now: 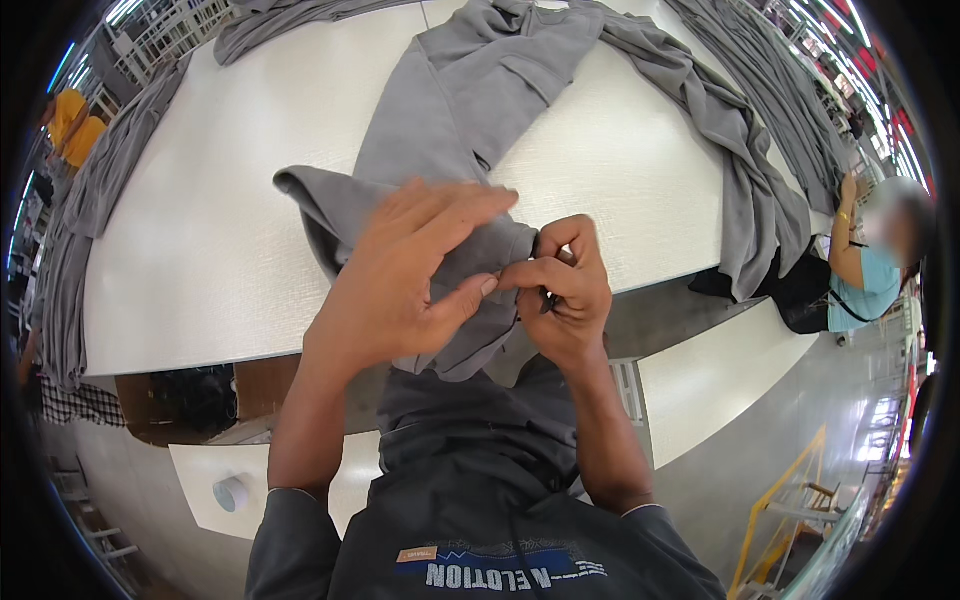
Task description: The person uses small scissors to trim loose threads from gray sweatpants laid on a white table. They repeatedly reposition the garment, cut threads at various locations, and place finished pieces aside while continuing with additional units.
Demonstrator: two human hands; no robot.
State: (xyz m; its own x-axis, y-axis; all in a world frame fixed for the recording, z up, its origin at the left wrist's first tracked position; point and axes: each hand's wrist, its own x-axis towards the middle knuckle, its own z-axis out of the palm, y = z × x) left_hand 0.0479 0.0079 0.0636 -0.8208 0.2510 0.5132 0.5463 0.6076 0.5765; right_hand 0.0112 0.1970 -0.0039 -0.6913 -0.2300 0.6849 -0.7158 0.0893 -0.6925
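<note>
A grey fabric garment (480, 97) lies over the pale table, its lower end hanging past the near edge towards my lap. My right hand (566, 292) pinches the garment's edge between thumb and curled fingers, and a small dark object, too hidden to name, shows within those fingers. Over the cloth is my left hand (409, 277), its fingers spread and slightly blurred, the thumb tip close to my right hand's fingers. Whether the left thumb presses on the cloth is not clear.
Grey garments lie along the left (124, 165) and right (697, 97) sides of the table (225, 187). Below the near edge is a cardboard box (262, 390) with dark contents. One person (870, 277) sits at the right; another (75, 127) is far left.
</note>
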